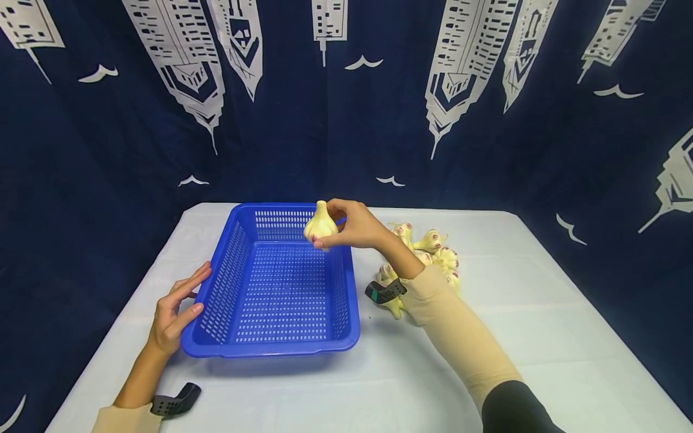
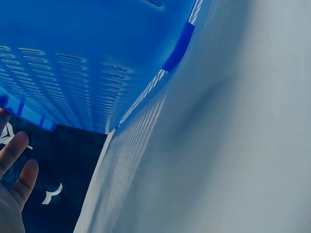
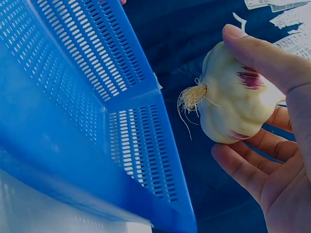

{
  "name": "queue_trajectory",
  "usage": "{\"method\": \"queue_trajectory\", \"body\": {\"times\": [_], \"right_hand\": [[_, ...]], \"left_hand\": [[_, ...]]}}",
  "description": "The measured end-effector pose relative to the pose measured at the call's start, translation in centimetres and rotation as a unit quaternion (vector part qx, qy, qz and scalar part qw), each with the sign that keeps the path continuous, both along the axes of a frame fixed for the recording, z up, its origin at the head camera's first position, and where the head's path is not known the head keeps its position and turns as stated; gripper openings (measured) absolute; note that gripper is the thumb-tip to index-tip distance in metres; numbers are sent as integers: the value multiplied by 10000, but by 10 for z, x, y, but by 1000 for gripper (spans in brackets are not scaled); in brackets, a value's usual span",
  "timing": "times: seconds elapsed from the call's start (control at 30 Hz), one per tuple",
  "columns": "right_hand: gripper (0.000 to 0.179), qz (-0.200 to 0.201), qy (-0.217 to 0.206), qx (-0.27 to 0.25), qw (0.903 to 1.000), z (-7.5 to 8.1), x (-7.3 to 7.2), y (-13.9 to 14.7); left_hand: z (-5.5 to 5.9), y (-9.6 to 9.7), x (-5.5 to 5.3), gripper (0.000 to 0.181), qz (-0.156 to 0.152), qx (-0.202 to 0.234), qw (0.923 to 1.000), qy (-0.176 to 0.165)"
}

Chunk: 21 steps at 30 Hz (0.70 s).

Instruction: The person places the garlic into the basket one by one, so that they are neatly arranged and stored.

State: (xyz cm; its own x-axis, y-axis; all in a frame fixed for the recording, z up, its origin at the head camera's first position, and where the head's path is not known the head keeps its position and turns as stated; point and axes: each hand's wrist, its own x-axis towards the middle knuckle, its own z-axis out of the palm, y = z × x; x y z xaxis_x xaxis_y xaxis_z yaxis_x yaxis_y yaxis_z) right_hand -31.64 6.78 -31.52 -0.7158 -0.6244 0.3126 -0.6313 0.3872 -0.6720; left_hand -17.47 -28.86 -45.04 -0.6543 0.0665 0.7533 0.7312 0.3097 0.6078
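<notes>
A garlic bulb with purple streaks and a tuft of dry roots is pinched between the thumb and fingers of my right hand. That hand holds it above the right back part of a blue plastic basket with slotted walls. In the right wrist view the garlic bulb shows its root end toward the basket. My left hand rests against the basket's left rim, its fingers extended; in the left wrist view only some fingertips show beside the basket wall.
A pile of garlic bulbs lies right of the basket on the white tablecloth, partly hidden by my right forearm. A dark blue curtain with white building prints hangs behind the table. Black straps are on both wrists.
</notes>
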Motion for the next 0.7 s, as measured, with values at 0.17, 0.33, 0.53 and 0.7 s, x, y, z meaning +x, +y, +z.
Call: {"method": "queue_trajectory", "body": {"times": [0.17,0.33,0.53,0.7], "right_hand": [[63,48,-41,138,9999,-2,-6,-15],[63,-108,174,349,9992,-2,-17,-30],[63,-240,66,558,9981,-7,-27,-45],[59,-306,-96,774,9965,-10,-30,-58]], "left_hand": [[2,1,2,57,46,-90,9999,-118],[3,0,3,57,80,-117,9997,-191],[4,0,1,57,18,-102,9999,-138],[5,0,1,57,52,-130,9998,-121]]}}
